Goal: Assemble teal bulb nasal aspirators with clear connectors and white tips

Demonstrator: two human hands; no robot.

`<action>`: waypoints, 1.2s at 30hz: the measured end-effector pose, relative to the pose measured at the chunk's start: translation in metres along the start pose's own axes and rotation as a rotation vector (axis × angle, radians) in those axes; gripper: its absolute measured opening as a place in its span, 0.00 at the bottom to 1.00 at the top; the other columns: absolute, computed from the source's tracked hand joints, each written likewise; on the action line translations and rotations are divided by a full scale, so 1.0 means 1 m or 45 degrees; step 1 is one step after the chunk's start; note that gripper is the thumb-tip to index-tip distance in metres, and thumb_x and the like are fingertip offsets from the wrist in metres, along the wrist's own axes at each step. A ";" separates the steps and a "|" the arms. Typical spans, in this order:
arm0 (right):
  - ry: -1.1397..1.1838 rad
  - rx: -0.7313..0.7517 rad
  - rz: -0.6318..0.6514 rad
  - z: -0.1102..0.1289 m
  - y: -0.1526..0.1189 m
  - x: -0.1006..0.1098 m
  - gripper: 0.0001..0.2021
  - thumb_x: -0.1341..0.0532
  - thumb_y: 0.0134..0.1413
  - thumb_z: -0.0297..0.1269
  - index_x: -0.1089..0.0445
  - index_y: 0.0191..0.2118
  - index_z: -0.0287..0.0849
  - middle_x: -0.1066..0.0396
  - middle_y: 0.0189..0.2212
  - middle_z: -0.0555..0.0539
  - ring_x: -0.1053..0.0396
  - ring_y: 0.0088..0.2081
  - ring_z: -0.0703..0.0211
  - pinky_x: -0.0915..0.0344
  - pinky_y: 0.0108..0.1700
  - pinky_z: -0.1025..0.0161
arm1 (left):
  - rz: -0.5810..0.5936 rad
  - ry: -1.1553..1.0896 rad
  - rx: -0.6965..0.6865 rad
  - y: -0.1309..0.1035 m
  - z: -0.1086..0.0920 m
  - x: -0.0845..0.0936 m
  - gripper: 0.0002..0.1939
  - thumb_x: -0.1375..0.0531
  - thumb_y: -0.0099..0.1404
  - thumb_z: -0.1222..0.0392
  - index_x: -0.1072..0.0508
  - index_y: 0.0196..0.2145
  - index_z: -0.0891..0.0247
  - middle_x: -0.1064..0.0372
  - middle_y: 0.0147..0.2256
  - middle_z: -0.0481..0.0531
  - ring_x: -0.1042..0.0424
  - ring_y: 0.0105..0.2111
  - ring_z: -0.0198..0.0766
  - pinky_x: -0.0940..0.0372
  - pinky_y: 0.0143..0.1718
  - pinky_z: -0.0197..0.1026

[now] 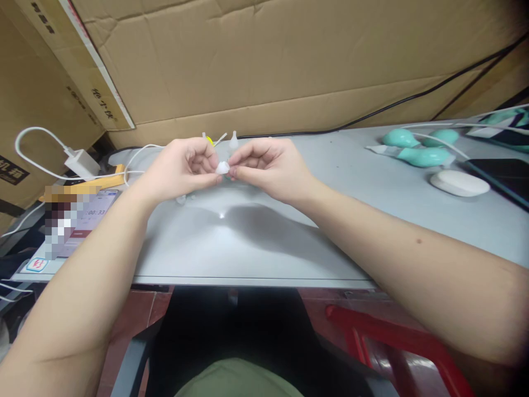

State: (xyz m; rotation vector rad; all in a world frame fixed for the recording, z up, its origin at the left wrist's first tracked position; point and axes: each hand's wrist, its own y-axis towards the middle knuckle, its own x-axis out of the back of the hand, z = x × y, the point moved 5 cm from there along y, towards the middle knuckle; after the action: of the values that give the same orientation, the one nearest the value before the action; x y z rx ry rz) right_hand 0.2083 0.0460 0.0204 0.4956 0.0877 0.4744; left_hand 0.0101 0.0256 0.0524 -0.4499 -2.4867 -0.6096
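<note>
A small white translucent piece (223, 167), rounded in shape, is pinched between the fingertips of both hands above the grey table. My left hand (182, 168) closes on its left side with thumb and fingers. From the right, my right hand (270, 168) grips it in the same way. Something greenish shows just under the piece, too small to make out. Behind the hands stands a white translucent part with a narrow tip (233, 140). Next to it, a yellow item (210, 140) is partly hidden by my left hand. Small clear bits (184, 199) lie below my left wrist.
Several teal bulb-like pieces (399, 138) and a white rounded case (459, 183) lie at the right. A phone with a timer (93, 220), a white charger plug (81, 164) and a yellow-orange strip (103, 177) are at the left. Cardboard (268, 66) walls the back; a black cable (397, 102) runs along it.
</note>
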 end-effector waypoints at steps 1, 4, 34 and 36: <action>-0.016 0.005 0.000 0.000 0.000 0.001 0.09 0.20 0.51 0.34 0.17 0.36 0.44 0.16 0.35 0.49 0.18 0.37 0.57 0.18 0.46 0.58 | -0.017 -0.017 -0.030 0.001 0.002 -0.002 0.18 0.20 0.60 0.53 0.19 0.42 0.61 0.17 0.33 0.51 0.19 0.30 0.37 0.26 0.31 0.38; -0.079 0.027 0.020 0.002 0.001 0.003 0.10 0.19 0.52 0.38 0.18 0.35 0.45 0.15 0.35 0.48 0.16 0.41 0.53 0.17 0.47 0.55 | -0.027 0.015 -0.102 0.001 0.007 -0.005 0.20 0.21 0.64 0.50 0.16 0.49 0.61 0.15 0.34 0.53 0.18 0.32 0.38 0.25 0.32 0.39; -0.254 0.106 0.007 0.006 -0.004 0.002 0.13 0.17 0.57 0.47 0.14 0.37 0.46 0.13 0.37 0.47 0.16 0.41 0.51 0.15 0.51 0.49 | -0.013 0.369 -0.308 0.002 -0.004 -0.003 0.13 0.28 0.69 0.47 0.15 0.35 0.59 0.16 0.31 0.51 0.22 0.30 0.40 0.30 0.34 0.43; -0.255 0.112 0.013 0.006 -0.004 0.002 0.10 0.17 0.58 0.44 0.13 0.37 0.45 0.13 0.36 0.47 0.16 0.41 0.52 0.15 0.51 0.51 | -0.011 0.370 -0.305 0.002 -0.003 -0.003 0.14 0.27 0.70 0.46 0.15 0.35 0.59 0.15 0.32 0.52 0.21 0.31 0.40 0.30 0.35 0.43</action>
State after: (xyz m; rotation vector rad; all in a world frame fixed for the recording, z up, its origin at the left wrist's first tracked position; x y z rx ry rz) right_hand 0.2132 0.0410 0.0238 0.6278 -0.0868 0.4300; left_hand 0.0146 0.0247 0.0537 -0.4075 -2.1507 -0.9137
